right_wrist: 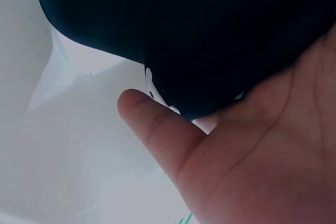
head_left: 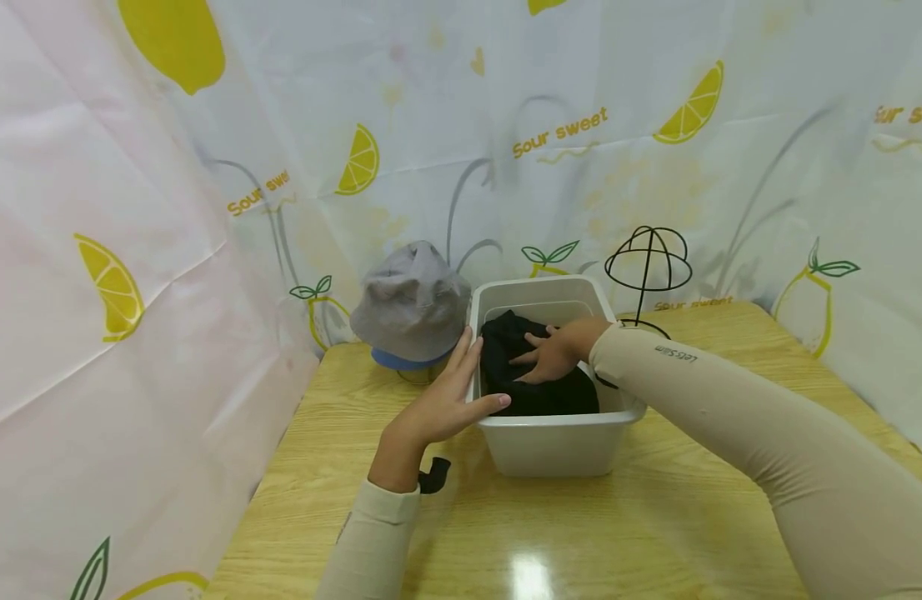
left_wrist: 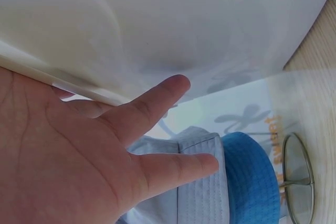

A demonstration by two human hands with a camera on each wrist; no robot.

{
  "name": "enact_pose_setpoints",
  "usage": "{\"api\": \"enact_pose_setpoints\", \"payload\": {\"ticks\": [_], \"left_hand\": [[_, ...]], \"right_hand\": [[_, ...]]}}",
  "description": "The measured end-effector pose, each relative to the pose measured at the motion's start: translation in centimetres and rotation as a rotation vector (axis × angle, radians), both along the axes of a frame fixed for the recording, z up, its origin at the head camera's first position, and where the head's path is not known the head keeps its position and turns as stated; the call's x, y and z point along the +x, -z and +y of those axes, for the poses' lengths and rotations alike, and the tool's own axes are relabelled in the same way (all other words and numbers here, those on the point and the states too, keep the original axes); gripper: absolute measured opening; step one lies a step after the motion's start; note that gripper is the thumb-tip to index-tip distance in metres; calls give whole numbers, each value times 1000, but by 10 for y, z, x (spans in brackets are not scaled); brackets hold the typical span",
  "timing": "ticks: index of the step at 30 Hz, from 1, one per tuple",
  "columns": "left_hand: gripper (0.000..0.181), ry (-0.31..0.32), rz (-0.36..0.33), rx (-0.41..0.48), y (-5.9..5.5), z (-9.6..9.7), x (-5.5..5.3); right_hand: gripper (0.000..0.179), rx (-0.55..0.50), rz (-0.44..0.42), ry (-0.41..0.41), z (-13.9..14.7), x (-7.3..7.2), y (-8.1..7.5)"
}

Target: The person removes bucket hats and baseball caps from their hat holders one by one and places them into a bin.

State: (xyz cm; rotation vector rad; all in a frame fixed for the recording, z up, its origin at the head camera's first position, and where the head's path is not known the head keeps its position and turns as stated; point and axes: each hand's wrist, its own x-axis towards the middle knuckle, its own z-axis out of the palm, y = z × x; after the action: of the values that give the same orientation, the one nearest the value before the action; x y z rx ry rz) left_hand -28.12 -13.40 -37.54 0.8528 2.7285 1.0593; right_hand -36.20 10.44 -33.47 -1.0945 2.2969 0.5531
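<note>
A black hat [head_left: 547, 400] lies inside a white plastic bin [head_left: 547, 450] on the table. My right hand [head_left: 554, 354] reaches over the bin's right side, its spread fingers resting on the dark cloth. In the right wrist view the thumb [right_wrist: 157, 121] stretches out straight beside the hat's edge, where a small white patch shows; the other fingers are mostly hidden behind the fabric. Along the bin's left rim lies my left hand [head_left: 446, 404], fingers extended and thumb over the front corner. Just beyond that hand is a grey bucket hat [head_left: 412, 300].
Under the grey hat a blue hat [left_wrist: 252, 177] shows, above a wire base [left_wrist: 299, 179]. Behind the bin at right stands a bare black wire hat stand [head_left: 644, 279]. A lemon-print cloth [head_left: 431, 108] hangs behind the wooden table [head_left: 333, 442]. A small black piece [head_left: 434, 475] shows beside my left wrist.
</note>
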Motion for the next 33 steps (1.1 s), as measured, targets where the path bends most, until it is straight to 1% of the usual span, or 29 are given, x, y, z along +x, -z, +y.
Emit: {"api": "enact_pose_setpoints", "payload": {"ticks": [9, 14, 16, 20, 21, 24, 27, 33], "left_hand": [[106, -1, 1, -1, 0, 1, -2], [106, -2, -1, 7, -1, 0, -2], [106, -2, -2, 2, 0, 0, -1], [106, 1, 0, -9, 2, -1, 0], [107, 1, 1, -7, 2, 0, 0], [107, 0, 0, -2, 1, 0, 0], [107, -1, -11, 1, 1, 0, 0], [106, 0, -20, 3, 0, 1, 0]], "right_hand": [[53, -9, -22, 16, 1, -1, 0], [54, -72, -18, 58, 3, -2, -2], [56, -119, -18, 96, 4, -1, -3], [66, -229, -28, 213, 7, 1, -6], [69, -257, -25, 250, 8, 1, -8], [73, -305, -15, 319, 12, 3, -16], [76, -330, 0, 341, 17, 4, -24], [80, -367, 13, 344, 26, 6, -35]]}}
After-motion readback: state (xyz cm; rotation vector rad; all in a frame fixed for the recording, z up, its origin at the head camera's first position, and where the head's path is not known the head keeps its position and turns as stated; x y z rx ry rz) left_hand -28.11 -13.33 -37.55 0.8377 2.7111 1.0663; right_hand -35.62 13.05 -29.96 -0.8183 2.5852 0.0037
